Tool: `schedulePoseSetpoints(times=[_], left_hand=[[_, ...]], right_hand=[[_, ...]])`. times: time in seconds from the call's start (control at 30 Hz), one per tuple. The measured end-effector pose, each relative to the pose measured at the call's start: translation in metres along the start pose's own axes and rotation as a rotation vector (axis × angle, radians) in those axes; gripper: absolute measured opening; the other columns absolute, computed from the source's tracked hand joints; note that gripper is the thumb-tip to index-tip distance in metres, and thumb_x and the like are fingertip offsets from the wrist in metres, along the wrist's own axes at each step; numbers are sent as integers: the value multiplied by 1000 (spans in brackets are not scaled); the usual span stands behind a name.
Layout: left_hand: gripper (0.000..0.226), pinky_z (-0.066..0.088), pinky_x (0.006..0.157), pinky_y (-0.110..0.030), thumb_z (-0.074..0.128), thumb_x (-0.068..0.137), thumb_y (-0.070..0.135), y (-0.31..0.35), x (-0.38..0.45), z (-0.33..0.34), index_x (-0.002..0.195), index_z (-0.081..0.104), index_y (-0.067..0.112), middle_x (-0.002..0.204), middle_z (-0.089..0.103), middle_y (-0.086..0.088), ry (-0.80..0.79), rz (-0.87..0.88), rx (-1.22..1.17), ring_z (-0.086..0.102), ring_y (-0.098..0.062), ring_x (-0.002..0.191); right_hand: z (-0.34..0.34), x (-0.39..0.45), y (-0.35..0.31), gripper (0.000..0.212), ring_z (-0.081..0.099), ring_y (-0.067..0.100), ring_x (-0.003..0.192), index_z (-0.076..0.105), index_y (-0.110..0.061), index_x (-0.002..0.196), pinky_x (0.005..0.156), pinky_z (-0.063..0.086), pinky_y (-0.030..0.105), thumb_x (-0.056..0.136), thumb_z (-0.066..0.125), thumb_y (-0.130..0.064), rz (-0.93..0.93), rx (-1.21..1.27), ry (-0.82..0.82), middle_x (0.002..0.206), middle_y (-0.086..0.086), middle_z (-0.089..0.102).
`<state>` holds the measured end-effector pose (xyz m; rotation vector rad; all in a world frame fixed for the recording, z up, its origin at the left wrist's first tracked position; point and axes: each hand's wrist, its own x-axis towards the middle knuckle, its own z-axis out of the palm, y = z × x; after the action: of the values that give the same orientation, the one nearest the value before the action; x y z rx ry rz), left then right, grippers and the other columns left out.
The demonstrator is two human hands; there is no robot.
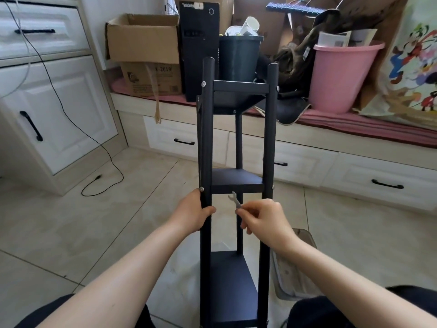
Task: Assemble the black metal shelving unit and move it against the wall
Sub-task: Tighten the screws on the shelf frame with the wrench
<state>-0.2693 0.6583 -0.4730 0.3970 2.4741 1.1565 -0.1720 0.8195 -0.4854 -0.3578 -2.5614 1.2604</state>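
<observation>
Shelving unit (236, 181) between hands: left hand (192, 213) gripping post, right hand (264, 220) pinching wrench (234, 199).

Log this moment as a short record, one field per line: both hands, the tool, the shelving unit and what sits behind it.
left hand: left hand grips the shelf's left front post, just below a screw
right hand: right hand pinches a small wrench between the front posts
wrench position: its open end points up, just under the middle shelf
shelving unit: black, three shelves fitted, upright on the tile floor
behind: cardboard box, pink bucket, dark bin on a bench
</observation>
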Motion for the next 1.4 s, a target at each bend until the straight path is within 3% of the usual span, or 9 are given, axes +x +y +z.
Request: schedulePoseSetpoints(times=[0.1, 0.27, 0.47, 0.6, 0.73, 0.83, 1.0, 1.2, 1.4], left_hand=[[44, 55, 96, -47, 65, 97, 19, -1, 1, 1, 137, 50, 10, 123, 62, -12, -2, 3, 2, 61, -31, 113], [41, 56, 95, -47, 65, 97, 19, -3, 3, 2, 135, 52, 12, 112, 60, -5, -4, 3, 10, 62, -30, 111], [42, 59, 88, -46, 65, 97, 20, -2, 8, 1, 136, 51, 13, 113, 60, -5, -1, -5, 8, 62, -29, 108], [41, 61, 81, -48, 65, 97, 18, -1, 11, 0, 135, 51, 13, 112, 61, -7, 0, -11, -10, 63, -30, 103], [43, 61, 81, -48, 65, 97, 19, -1, 14, 0, 136, 50, 12, 115, 61, -8, -1, -12, -5, 63, -30, 104], [44, 62, 80, -48, 65, 97, 19, -2, 16, 0, 137, 49, 13, 117, 61, -8, -1, -17, -10, 63, -30, 105], [46, 62, 80, -47, 65, 97, 20, -2, 18, 0, 139, 48, 13, 119, 61, -9, -1, -17, -8, 63, -29, 105], [46, 62, 80, -45, 65, 97, 20, -3, 20, 0, 139, 48, 15, 117, 62, -7, -8, -23, -22, 64, -28, 104], [47, 62, 79, -46, 66, 96, 20, -2, 19, 0, 139, 47, 15, 117, 60, -8, -6, -33, -32, 63, -29, 104]], right_hand=[[16, -4, 4, 18, 57, 2, 48, 75, -21, 81, 54, 44, 12, 95, 63, -20, 120, 11, -38, 57, -5, 66], [32, -2, 7, 17, 61, -2, 83, 78, -19, 99, 66, 39, 4, 95, 62, -22, 218, 101, -6, 85, -12, 69], [43, 4, 4, 22, 58, 2, 54, 77, -13, 98, 56, 43, 8, 97, 55, -16, 273, 238, 45, 58, -5, 65], [48, 10, 2, 21, 58, 2, 48, 76, -12, 98, 54, 43, 10, 98, 55, -15, 237, 285, 56, 56, -4, 67], [54, 15, 2, 21, 59, 3, 62, 77, -25, 89, 60, 44, 17, 97, 58, -22, 184, 244, 82, 61, -11, 66], [58, 19, 3, 20, 62, 0, 74, 79, -18, 97, 68, 45, 12, 97, 59, -21, 152, 222, 110, 76, -17, 69], [61, 22, 4, 19, 59, -6, 69, 79, -15, 87, 61, 40, 6, 96, 62, -18, 74, 201, 155, 67, -13, 66], [60, 28, 7, 23, 59, 15, 66, 76, -11, 81, 62, 46, 28, 97, 62, -20, 42, 171, 166, 66, 0, 67], [60, 31, 6, 17, 59, 6, 75, 78, -18, 99, 65, 41, 16, 97, 62, -21, 14, 92, 170, 80, -6, 69]])
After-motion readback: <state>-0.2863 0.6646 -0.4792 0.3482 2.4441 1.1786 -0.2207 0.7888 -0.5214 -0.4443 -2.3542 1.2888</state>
